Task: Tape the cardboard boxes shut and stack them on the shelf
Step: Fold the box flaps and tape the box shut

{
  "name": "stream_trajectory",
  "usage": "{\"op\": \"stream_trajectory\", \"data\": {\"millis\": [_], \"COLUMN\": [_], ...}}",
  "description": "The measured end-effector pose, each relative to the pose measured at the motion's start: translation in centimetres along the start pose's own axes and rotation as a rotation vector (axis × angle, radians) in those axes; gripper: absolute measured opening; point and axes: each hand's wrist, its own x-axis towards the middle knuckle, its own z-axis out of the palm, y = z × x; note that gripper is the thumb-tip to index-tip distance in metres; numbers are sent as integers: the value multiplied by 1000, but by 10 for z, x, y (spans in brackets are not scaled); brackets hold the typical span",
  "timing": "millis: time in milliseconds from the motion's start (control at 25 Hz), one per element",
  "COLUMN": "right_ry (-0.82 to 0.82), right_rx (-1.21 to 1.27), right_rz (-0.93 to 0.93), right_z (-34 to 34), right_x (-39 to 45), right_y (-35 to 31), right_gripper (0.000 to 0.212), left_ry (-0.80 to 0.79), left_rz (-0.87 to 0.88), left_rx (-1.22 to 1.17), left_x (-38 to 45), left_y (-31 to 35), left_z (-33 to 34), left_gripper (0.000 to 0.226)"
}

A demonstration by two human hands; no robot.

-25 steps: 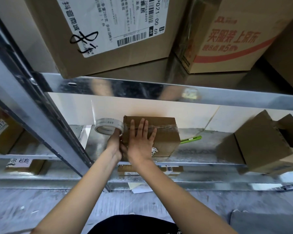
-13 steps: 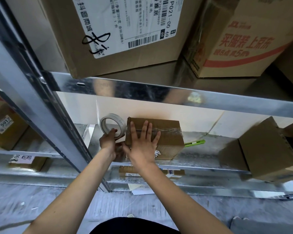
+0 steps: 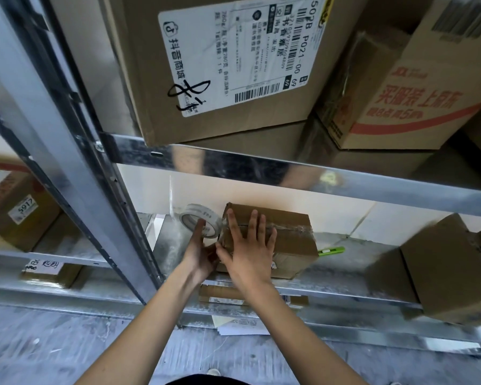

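- Small cardboard box (image 3: 283, 240) sits on the middle metal shelf (image 3: 342, 276), close to the front edge, near the left upright post (image 3: 75, 173).
- Clear tape strip runs across the box top, from its left end to its right edge.
- Right hand (image 3: 247, 245) lies flat on the box top, fingers straight and spread, pressing down over the tape line.
- Left hand (image 3: 199, 252) holds the tape roll (image 3: 202, 220) just beside the box's left end, fingers curled up around the roll; roll stands tilted on edge.
- Clear film stretches from the roll to the box corner; exact contact point too blurred to tell.
- Green pen-like item (image 3: 331, 250) lies on the shelf just right of the box.
- Another brown box (image 3: 439, 273) sits well apart at the right, flaps raised.
- Large labelled box (image 3: 220, 65) and red-printed box (image 3: 411, 87) stand on the shelf above.
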Motion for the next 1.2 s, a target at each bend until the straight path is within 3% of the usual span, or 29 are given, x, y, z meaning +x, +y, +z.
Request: {"op": "stream_trajectory", "data": {"millis": [120,200,280,400,480,600,760,880,960,1200], "right_ry": [82,139,193,274,316,321,296,209,142,108], "right_rx": [91,199,351,669,793,784,679,512,328,251], "right_rz": [-27,-36,-60,-63,-59,9,105,180,169,111], "right_z": [-18,-31,-40,-43,-38,-30,-31,-44,-52,-55], "right_x": [0,0,-2,-6,-6,-7,-5,-2,-5,-5], "right_y": [7,12,16,23,33,51,71,84,87,75], "right_gripper": [70,67,62,55,47,49,52,53,55,61], "left_ry": [-43,-3,125,377,451,445,416,337,337,433], "left_rz": [107,271,452,596,688,798,985,1126,1200,1103], "left_rx": [137,290,546,1084,1405,1657,1836,1698,1727,1817], "left_x": [-19,-34,-43,-45,-44,-48,-53,-64,-68,-67], "left_y": [3,15,33,52,52,39,32,36,34,37], "left_z": [16,32,47,64,76,97,122,134,136,129], "left_gripper": [39,33,37,62,52,29,21,22,21,38]}}
